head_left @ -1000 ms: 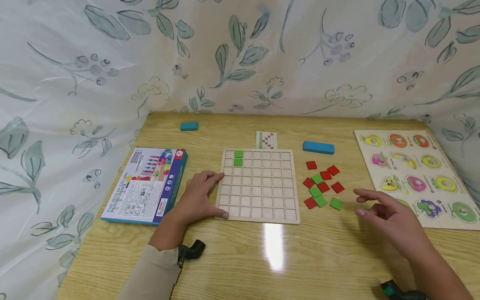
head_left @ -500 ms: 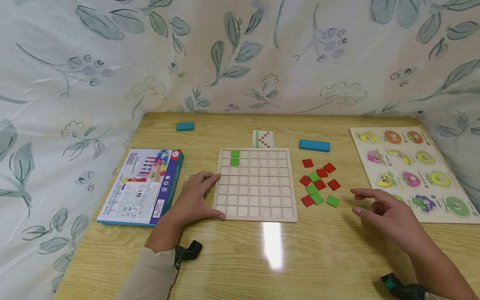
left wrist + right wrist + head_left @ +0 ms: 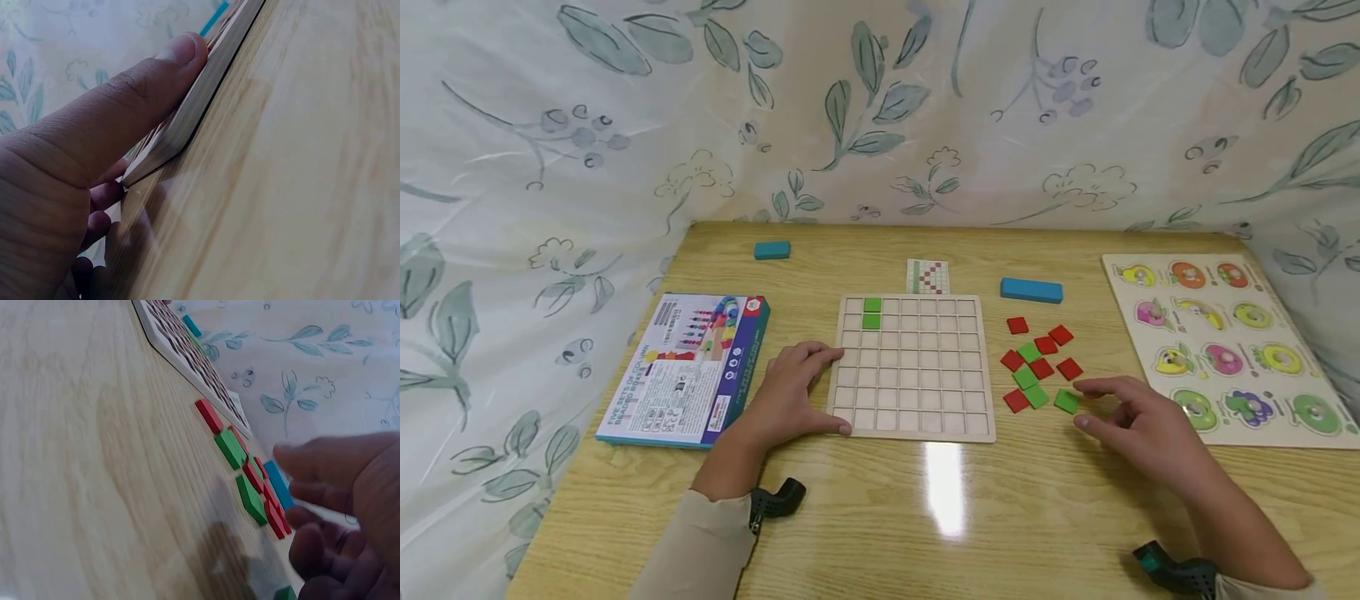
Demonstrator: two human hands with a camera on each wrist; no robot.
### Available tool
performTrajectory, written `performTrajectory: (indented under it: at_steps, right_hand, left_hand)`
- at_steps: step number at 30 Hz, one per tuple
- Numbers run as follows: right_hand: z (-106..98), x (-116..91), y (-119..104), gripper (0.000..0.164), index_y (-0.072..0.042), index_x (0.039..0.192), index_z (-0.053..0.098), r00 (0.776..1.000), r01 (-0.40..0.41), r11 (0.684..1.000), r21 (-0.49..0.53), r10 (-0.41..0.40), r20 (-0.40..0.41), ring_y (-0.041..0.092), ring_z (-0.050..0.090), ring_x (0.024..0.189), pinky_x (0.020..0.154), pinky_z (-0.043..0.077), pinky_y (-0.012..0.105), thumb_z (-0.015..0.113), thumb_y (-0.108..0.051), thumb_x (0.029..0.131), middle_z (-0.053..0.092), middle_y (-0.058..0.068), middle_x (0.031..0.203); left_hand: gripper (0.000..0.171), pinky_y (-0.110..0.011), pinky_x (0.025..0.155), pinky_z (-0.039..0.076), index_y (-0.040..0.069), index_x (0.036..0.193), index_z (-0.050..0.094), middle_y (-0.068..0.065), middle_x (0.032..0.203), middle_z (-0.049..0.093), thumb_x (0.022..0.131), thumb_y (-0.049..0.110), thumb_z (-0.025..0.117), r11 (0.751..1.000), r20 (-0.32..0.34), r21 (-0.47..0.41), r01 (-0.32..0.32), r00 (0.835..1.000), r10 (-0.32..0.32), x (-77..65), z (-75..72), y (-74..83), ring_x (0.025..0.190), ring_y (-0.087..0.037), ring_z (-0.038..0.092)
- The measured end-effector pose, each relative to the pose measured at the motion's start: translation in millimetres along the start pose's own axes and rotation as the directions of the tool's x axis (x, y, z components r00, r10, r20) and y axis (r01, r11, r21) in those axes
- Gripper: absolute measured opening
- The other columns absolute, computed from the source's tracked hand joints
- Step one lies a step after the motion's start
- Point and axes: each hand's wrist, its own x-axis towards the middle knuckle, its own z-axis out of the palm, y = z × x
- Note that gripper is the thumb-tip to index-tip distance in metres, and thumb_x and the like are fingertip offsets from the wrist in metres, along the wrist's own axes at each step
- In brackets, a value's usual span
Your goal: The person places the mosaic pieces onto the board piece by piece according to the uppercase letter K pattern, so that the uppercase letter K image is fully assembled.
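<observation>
My left hand [image 3: 793,390] rests at the left edge of a wooden grid board [image 3: 912,367], its thumb lying over the near left corner, as the left wrist view also shows. Two green tiles [image 3: 872,320] sit in the second column, in the top two rows. My right hand [image 3: 1138,425] hovers with thumb and index finger apart, holding nothing. Just left of its fingertips lies a green tile [image 3: 1066,401], beside a loose group of red tiles [image 3: 1017,401] and green ones. Another green tile [image 3: 286,592] shows below the fingers in the right wrist view.
A small pattern card [image 3: 928,277] lies behind the board. Blue blocks stand at the back: a long one [image 3: 1032,290] on the right, a short one [image 3: 772,250] on the left. A boxed toy [image 3: 685,367] lies left, a fruit puzzle board [image 3: 1225,358] right.
My right hand has moved left, its fingertips now close to the green tile. The green tile glimpsed beneath that hand is now covered in the head view. The left hand stays in place.
</observation>
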Motion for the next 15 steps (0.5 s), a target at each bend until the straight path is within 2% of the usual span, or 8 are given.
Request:
performTrajectory:
  at_steps: [3,6,10,12,15]
  right_hand:
    - [2.8,1.3,-1.3,0.047,-0.012,0.138,0.07,0.999,-0.033,0.998,-0.045,0.034,0.022,0.014,0.059,0.068,0.059,0.044,0.03,0.083,-0.029,0.096,0.064,0.016,0.13]
    - [4.2,2.4,-0.7,0.05,-0.01,0.138,0.07,0.997,-0.055,0.995,-0.086,0.058,0.042,0.02,0.063,0.08,0.067,0.047,0.033,0.084,-0.033,0.096,0.064,0.02,0.133]
    - [5.1,2.8,-0.6,0.049,-0.009,0.135,0.072,0.999,-0.036,0.991,-0.125,0.041,0.032,0.024,0.064,0.09,0.073,0.049,0.034,0.085,-0.034,0.094,0.065,0.021,0.133]
    - [6.1,2.8,-1.4,0.047,-0.009,0.132,0.073,1.0,-0.022,0.99,-0.139,0.025,0.015,0.022,0.063,0.088,0.072,0.048,0.032,0.086,-0.032,0.093,0.066,0.02,0.13]
    - [7.4,3.7,-1.6,0.046,-0.008,0.131,0.074,1.0,-0.01,0.988,-0.154,0.011,0.003,0.023,0.063,0.087,0.074,0.048,0.036,0.087,-0.03,0.092,0.067,0.02,0.127]
  left_hand:
    - [0.113,-0.056,0.114,0.028,0.016,0.157,0.055,-0.01,0.151,0.049,0.062,0.057,0.102,1.0,-0.004,-0.007,-0.005,1.0,0.005,0.6,0.1,-0.2,0.139,-0.034,0.043]
    - [0.113,-0.056,0.114,0.028,0.015,0.155,0.056,-0.01,0.15,0.05,0.061,0.057,0.102,1.0,-0.007,-0.011,-0.007,1.0,0.007,1.1,0.0,-0.3,0.139,-0.034,0.044]
    - [0.112,-0.056,0.114,0.029,0.015,0.154,0.057,-0.009,0.15,0.051,0.061,0.058,0.102,1.0,-0.007,-0.009,-0.008,1.0,0.008,1.3,0.3,-0.3,0.138,-0.033,0.044]
    - [0.112,-0.057,0.113,0.029,0.015,0.154,0.057,-0.009,0.149,0.051,0.061,0.058,0.102,1.0,-0.009,-0.006,-0.009,1.0,0.009,1.1,0.2,-0.1,0.138,-0.033,0.045]
    - [0.111,-0.056,0.113,0.03,0.016,0.154,0.058,-0.01,0.147,0.052,0.061,0.059,0.101,1.0,-0.011,0.003,-0.012,1.0,0.012,0.3,0.0,0.3,0.136,-0.033,0.046]
